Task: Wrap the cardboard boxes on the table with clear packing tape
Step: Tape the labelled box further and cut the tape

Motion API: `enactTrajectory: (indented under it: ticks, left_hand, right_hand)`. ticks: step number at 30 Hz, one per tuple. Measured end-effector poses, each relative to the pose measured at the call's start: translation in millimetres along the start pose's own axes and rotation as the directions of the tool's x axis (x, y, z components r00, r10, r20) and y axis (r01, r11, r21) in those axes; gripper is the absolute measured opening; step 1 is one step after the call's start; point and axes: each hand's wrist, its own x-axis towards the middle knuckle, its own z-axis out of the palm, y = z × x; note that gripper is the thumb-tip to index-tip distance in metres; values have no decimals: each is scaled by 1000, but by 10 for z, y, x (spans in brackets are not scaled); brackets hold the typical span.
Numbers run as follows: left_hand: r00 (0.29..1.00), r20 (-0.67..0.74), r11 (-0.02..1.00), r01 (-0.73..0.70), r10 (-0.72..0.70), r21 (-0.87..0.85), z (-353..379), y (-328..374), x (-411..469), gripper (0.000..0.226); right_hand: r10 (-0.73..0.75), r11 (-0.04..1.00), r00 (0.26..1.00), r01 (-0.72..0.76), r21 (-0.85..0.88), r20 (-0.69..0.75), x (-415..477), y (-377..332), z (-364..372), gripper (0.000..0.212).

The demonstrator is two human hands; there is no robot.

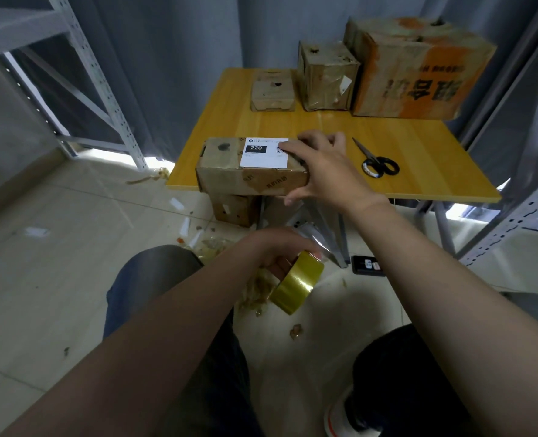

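Observation:
A flat cardboard box (230,175) with a white label reading 220 lies at the front edge of the yellow table (419,159), overhanging it a little. My right hand (321,168) grips the box's right end, fingers on top and thumb at the lower front. Below the table edge, my left hand (280,253) holds a roll of packing tape (297,282) that looks yellowish. A clear strip of tape (312,222) runs from the roll up toward the box's underside.
Three more worn boxes stand at the table's back: a small flat one (272,89), a cube (326,75) and a large orange-printed one (419,67). Black scissors (376,162) lie right of my hand. Another box (234,209) sits under the table; metal shelving flanks both sides.

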Motion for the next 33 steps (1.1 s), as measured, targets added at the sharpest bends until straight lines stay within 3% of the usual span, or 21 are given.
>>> enactTrajectory:
  ticks: [4, 9, 18, 20, 22, 25, 28, 33]
  left_hand:
    - [1000, 1, 1000, -14, 14, 8, 12, 67, -100, 32]
    - [999, 3, 999, -33, 33, 26, 52, 123, -213, 39]
    - [982, -50, 978, -188, 184, -85, -14, 115, -636, 22]
    - [969, -76, 959, -244, 235, -142, -58, 126, -770, 19]
    - [955, -107, 943, -291, 276, -162, -146, 173, -919, 20]
    - [928, -213, 925, -342, 305, -166, -306, 300, -1146, 22]
    - [910, -278, 904, -371, 308, -212, -433, 405, -1308, 23]
    - [906, -286, 909, -372, 312, -189, -501, 514, -1460, 25]
  right_hand:
    - [-24, 994, 996, 32, -105, 81, 7, 30, -66, 110]
    - [-29, 987, 995, 43, -153, 93, 11, 18, -58, 100]
    - [136, 991, 970, -132, -33, 201, 54, -105, -141, 107]
    - [168, 984, 972, -176, 30, 162, 36, -154, -207, 96]
    - [152, 984, 988, -150, 99, -12, 10, -205, -285, 73]
    - [143, 933, 973, -72, 353, -179, -12, -260, -438, 33]
    - [98, 801, 995, -70, 595, -15, -40, -289, -640, 21]
    - [-24, 844, 967, -116, 523, 253, -90, -300, -775, 32]
